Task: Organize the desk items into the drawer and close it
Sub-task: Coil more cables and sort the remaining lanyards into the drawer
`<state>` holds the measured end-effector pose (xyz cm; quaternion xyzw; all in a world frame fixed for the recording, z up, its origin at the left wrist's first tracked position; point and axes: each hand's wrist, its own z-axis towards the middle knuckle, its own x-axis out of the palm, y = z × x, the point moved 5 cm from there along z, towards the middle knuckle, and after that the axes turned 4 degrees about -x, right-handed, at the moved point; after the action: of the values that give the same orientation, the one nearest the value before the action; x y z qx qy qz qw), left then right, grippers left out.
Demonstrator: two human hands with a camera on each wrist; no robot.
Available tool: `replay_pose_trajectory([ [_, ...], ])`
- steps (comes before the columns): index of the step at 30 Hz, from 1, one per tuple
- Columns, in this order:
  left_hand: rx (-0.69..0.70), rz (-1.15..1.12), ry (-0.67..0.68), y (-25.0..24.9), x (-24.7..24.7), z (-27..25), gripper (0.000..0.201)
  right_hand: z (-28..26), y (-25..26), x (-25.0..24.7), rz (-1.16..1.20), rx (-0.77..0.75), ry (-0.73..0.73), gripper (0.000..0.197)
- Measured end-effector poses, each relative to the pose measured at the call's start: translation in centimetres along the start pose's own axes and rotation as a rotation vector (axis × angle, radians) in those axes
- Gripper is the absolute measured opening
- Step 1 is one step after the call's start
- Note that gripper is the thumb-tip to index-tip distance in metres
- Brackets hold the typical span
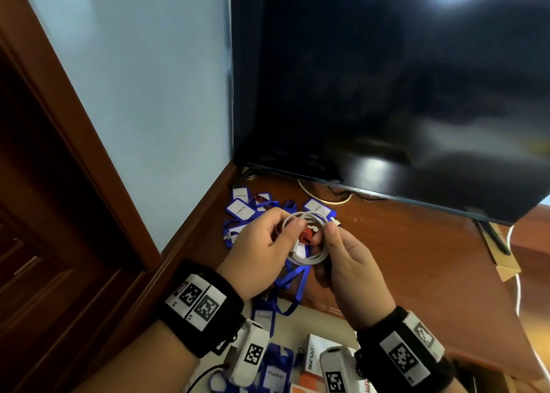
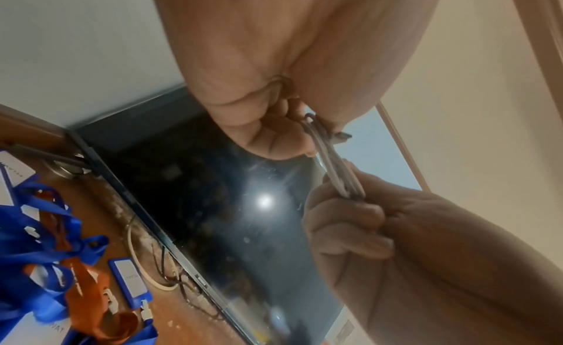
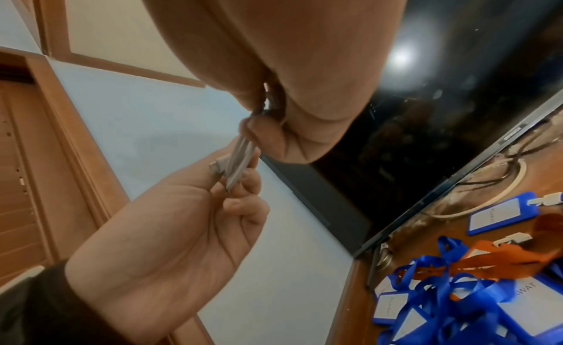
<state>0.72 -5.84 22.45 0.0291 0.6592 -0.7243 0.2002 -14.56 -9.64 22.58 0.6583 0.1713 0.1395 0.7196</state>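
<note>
A coiled white cable (image 1: 309,238) is held in the air above the wooden desk (image 1: 416,258), in front of the television. My left hand (image 1: 262,244) pinches the coil's left side and my right hand (image 1: 342,255) pinches its right side near a plug end. The left wrist view shows the cable (image 2: 335,167) stretched between my left hand (image 2: 274,123) and my right hand (image 2: 350,217). The right wrist view shows the cable (image 3: 240,164) the same way between the two hands. Blue lanyards with badge holders (image 1: 238,211) and an orange lanyard (image 3: 502,256) lie in a heap on the desk under my hands.
A large dark television (image 1: 387,95) stands at the back of the desk, with cables behind its base. More badge holders (image 1: 275,374) and small boxes (image 1: 315,360) lie below my wrists. A wooden door frame (image 1: 74,154) runs down the left.
</note>
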Motion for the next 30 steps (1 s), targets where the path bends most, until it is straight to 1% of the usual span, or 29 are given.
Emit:
replay_pose_trajectory([
  [3,0.007,-0.009,-0.024,0.2,0.0,0.1,0.027,-0.2,-0.1,0.0,-0.05,-0.032,0.038,0.046],
  [6,-0.024,-0.038,-0.023,0.3,-0.3,0.3,0.021,-0.3,-0.5,0.2,-0.003,0.002,0.071,0.037],
  [8,-0.08,-0.068,0.027,0.6,-0.5,0.6,0.025,-0.2,-0.9,0.3,0.003,0.014,0.085,0.035],
  [11,-0.242,-0.191,0.113,2.2,-0.4,1.0,0.036,-0.2,-1.6,0.4,-0.018,0.035,0.094,0.036],
  [13,-0.294,-0.227,0.135,2.8,-0.4,1.0,0.037,-0.2,-1.8,0.5,-0.036,0.055,0.093,0.035],
  [15,-0.282,-0.166,0.131,3.0,-0.6,1.1,0.035,-0.2,-1.9,0.7,-0.066,0.07,0.095,0.036],
  [21,-0.182,0.149,0.07,2.9,-1.0,1.5,0.022,0.4,-2.1,0.6,-0.183,0.07,0.109,0.037],
  [27,-0.101,0.392,0.02,2.2,-1.1,1.7,0.028,0.7,-2.0,0.5,-0.216,0.069,0.15,0.038],
  [30,-0.087,0.479,0.038,2.3,-1.0,2.0,0.034,0.8,-1.9,0.7,-0.18,0.061,0.182,0.036],
])
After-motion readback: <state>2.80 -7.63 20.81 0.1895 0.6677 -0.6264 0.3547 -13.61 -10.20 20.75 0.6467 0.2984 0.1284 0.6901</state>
